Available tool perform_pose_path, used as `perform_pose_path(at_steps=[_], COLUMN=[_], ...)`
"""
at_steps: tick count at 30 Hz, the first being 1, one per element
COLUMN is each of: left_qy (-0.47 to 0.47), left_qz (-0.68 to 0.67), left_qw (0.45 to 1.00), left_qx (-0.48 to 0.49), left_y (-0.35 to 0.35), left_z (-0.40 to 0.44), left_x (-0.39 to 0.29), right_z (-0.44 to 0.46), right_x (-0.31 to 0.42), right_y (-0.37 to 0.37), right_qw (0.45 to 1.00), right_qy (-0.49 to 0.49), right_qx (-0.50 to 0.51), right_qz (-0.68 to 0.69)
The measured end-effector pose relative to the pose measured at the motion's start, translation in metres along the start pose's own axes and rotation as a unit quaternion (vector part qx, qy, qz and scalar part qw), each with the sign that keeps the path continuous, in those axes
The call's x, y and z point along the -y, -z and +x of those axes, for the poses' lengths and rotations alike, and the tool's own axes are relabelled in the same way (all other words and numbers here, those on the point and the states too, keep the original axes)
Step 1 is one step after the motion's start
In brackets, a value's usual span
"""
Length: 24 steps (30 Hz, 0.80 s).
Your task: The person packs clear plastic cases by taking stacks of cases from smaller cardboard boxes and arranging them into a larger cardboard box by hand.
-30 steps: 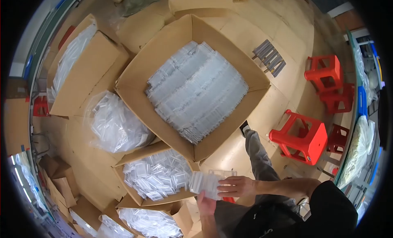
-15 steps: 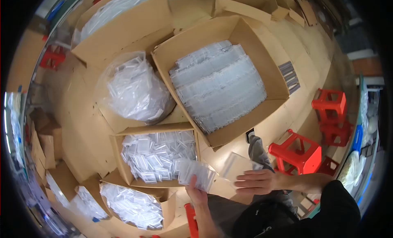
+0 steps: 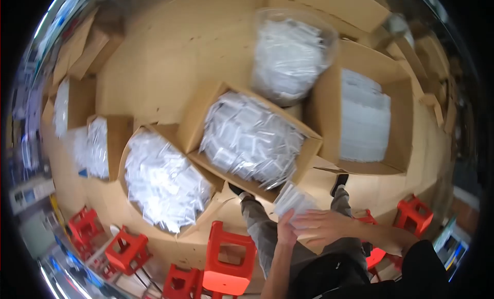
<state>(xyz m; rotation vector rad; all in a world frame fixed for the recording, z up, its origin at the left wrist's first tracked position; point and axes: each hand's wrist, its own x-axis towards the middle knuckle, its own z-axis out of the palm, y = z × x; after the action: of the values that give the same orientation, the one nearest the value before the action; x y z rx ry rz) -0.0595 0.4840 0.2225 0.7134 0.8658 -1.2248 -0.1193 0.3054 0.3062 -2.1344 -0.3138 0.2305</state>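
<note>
Both of my hands are together in front of my body, around a small stack of clear, flat plastic cases (image 3: 293, 200). My left hand (image 3: 286, 228) is closed on the stack's lower end, thumb upward. My right hand (image 3: 324, 224) lies across the near side of the stack, fingers long and close together, slightly blurred; its thumb is hidden. Just beyond the stack is a cardboard box (image 3: 315, 140) filled with loose clear cases (image 3: 252, 137) lying at all angles.
A larger box (image 3: 401, 114) at the right holds neat rows of clear cases (image 3: 364, 119). A full plastic bag (image 3: 288, 60) stands behind. Another box of loose pieces (image 3: 164, 183) is at left. Red stools (image 3: 229, 260) stand nearby; my feet are close to the boxes.
My view has swung left, so the boxes appear further right. My hands, apart before with clear pieces in each, have come together on one stack.
</note>
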Motion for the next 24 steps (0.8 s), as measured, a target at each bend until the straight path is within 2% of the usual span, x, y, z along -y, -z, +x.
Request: perform_pose_path(at_steps=[1,2,3,4,5,6,7,8,9,10,12,13,14,16,18,19,21,22,24], left_qy=[-0.048,-0.098,-0.142,-0.128,-0.156,-0.184,-0.165,-0.188,-0.200,-0.155,-0.126,-0.109,-0.107,-0.073,-0.071,-0.058,-0.071,-0.073,-0.085], left_qz=[0.041,0.062,0.084,0.079,0.095,0.111,0.132,0.130,0.084,0.041,-0.010,-0.020,0.001,0.009,0.059,0.060,0.051,0.037,0.024], left_qw=[0.997,0.993,0.986,0.989,0.983,0.977,0.976,0.971,0.974,0.985,0.990,0.991,0.986,0.985,0.986,0.988,0.990,0.991,0.991], left_qx=[0.050,0.032,0.010,0.007,-0.003,-0.008,-0.054,-0.073,-0.061,-0.067,-0.059,-0.076,-0.128,-0.153,-0.136,-0.127,-0.114,-0.110,-0.100], left_y=[0.022,0.011,-0.004,-0.005,-0.001,0.000,0.006,0.018,0.028,0.032,0.070,0.088,0.117,0.147,0.154,0.140,0.129,0.124,0.114], left_z=[0.006,0.000,-0.006,-0.007,-0.002,0.006,-0.001,-0.005,-0.013,-0.031,-0.045,-0.052,-0.049,-0.050,-0.058,-0.063,-0.064,-0.062,-0.057], left_x=[0.001,-0.007,-0.016,-0.018,-0.011,-0.007,-0.021,-0.030,-0.039,-0.053,-0.049,-0.045,-0.027,-0.006,-0.009,-0.016,-0.023,-0.026,-0.029], right_z=[-0.007,-0.003,0.021,0.040,0.043,0.048,0.054,0.066,0.076,0.081,0.084,0.092,0.110,0.118,0.110,0.118,0.126,0.121,0.109], right_x=[-0.010,-0.018,-0.025,-0.027,-0.048,-0.052,-0.053,-0.056,-0.077,-0.108,-0.196,-0.229,-0.252,-0.284,-0.316,-0.296,-0.263,-0.256,-0.256], right_y=[0.001,-0.002,0.002,0.005,-0.038,-0.064,-0.079,-0.084,-0.086,-0.094,-0.140,-0.154,-0.161,-0.201,-0.266,-0.264,-0.232,-0.227,-0.203], right_qw=[0.992,0.968,0.924,0.856,0.780,0.836,0.878,0.837,0.826,0.805,0.867,0.887,0.911,0.904,0.866,0.869,0.846,0.856,0.872], right_qy=[-0.093,-0.184,-0.264,-0.348,-0.301,-0.325,-0.348,-0.336,-0.325,-0.314,-0.386,-0.412,-0.398,-0.419,-0.404,-0.402,-0.491,-0.429,-0.410], right_qx=[-0.081,-0.157,-0.223,-0.283,-0.225,-0.193,-0.159,-0.162,-0.089,-0.022,-0.097,-0.116,-0.111,-0.076,-0.227,-0.223,-0.203,-0.284,-0.269], right_qz=[0.028,0.060,0.163,0.258,0.500,0.398,0.288,0.400,0.451,0.503,0.301,0.173,-0.001,-0.036,-0.189,-0.181,-0.055,-0.048,-0.014])
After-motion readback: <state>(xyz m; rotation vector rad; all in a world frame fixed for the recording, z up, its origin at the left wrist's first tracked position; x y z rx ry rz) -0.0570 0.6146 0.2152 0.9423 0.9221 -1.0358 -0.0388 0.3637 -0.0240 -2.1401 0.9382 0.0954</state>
